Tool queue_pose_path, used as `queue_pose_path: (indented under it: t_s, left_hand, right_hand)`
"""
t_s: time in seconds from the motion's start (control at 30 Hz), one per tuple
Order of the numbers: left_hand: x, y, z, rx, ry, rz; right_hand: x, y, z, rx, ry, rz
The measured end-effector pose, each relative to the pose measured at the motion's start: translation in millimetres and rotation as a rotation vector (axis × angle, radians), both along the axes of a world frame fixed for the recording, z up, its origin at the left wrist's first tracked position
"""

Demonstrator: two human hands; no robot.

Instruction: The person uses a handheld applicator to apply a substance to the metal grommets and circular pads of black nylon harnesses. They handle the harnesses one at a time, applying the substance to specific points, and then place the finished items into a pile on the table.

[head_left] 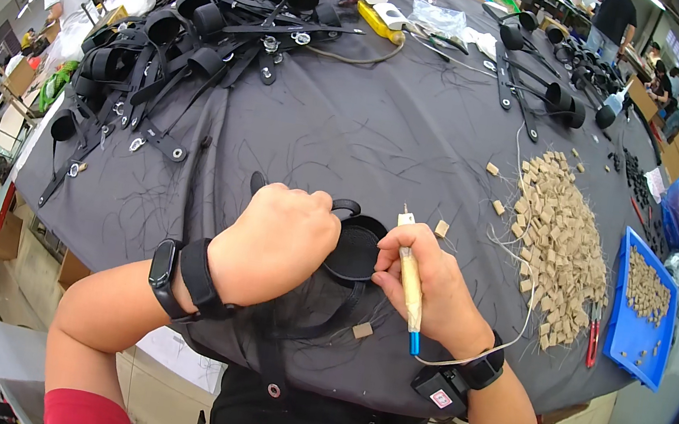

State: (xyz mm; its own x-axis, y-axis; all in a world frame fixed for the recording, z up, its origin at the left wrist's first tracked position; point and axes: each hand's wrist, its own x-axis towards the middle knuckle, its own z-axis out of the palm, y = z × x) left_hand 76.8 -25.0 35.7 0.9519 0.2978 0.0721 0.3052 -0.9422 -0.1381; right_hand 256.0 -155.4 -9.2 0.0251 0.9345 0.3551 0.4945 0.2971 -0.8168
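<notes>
My left hand (280,243) is closed, knuckles up, at the left side of a round black cup-shaped strap piece (353,254). It grips part of that piece, though its fingertips are hidden. A black strap (272,369) trails from the piece toward the table's near edge. In my right hand (443,293) is a corded pen-shaped tool (409,286) with a pale yellow wrapped body, a blue end and a thin metal tip pointing away from me. The same hand's fingertips touch the right rim of the round piece.
Black strap pieces (209,26) are heaped at the far left, more (562,105) at the far right. Small tan blocks (558,245) form a pile on the right, beside red-handled tweezers (593,342) and a blue tray (637,366). A yellow power strip (375,20) lies at the back.
</notes>
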Motion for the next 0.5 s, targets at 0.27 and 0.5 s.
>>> queue_pose_path:
  t_s: [0.27, 0.5]
  left_hand:
    - [6.6, -13.0, 21.7, 0.157, -0.042, -0.305]
    - [13.2, 23.9, 8.6, -0.409, -0.258, -0.292]
  right_hand:
    - [2.3, 0.7, -2.6, 0.007, -0.009, -0.022]
    - [0.6, 1.6, -5.3, -0.039, 0.123, -0.126]
